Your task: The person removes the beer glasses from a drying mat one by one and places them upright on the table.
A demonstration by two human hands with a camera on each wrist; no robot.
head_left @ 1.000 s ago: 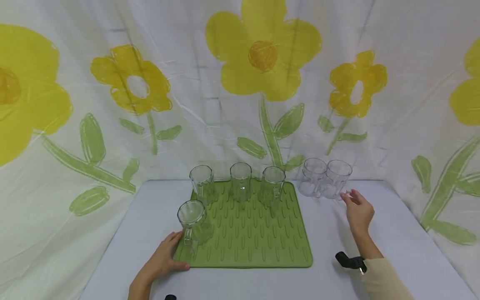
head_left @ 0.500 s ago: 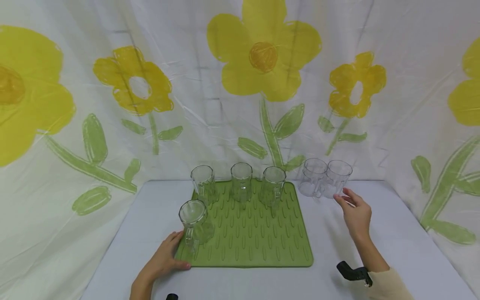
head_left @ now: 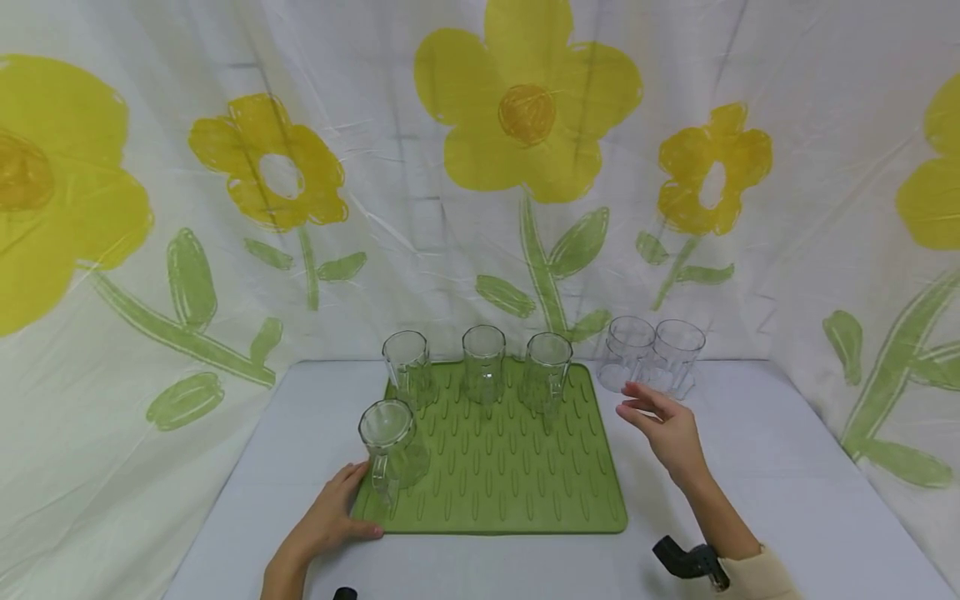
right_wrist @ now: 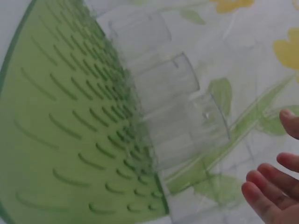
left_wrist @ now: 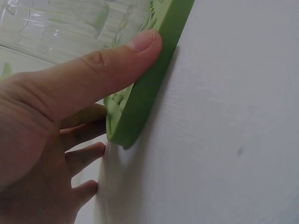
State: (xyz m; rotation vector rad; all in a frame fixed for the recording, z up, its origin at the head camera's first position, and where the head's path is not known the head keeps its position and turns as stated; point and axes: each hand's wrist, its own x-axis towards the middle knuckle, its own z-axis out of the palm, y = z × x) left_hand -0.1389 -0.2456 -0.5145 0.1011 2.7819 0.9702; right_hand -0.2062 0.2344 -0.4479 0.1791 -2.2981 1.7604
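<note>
In the head view, my left hand (head_left: 330, 514) rests at the front-left corner of the green ribbed mat (head_left: 517, 492). Its thumb (left_wrist: 119, 58) lies straight over the mat's front edge, and the other fingers extend along the left side. Just beyond them a glass mug (head_left: 387, 442) stands upright on the mat, handle toward me. My right hand (head_left: 671, 437) hovers past the mat's right edge with loosely extended fingers and nothing in them. Behind it, two glass mugs, a left one (head_left: 619, 367) and a right one (head_left: 675, 354), stand close together on the table.
Along the mat's back edge stand three more glass mugs: a left one (head_left: 408, 371), a middle one (head_left: 483, 367) and a right one (head_left: 546, 375). A white curtain (head_left: 390, 250) with painted yellow flowers hangs behind the white table (head_left: 750, 467).
My right hand has moved left and slightly toward me, away from the right-hand mug off the mat. My left hand and the mugs stay in place.
</note>
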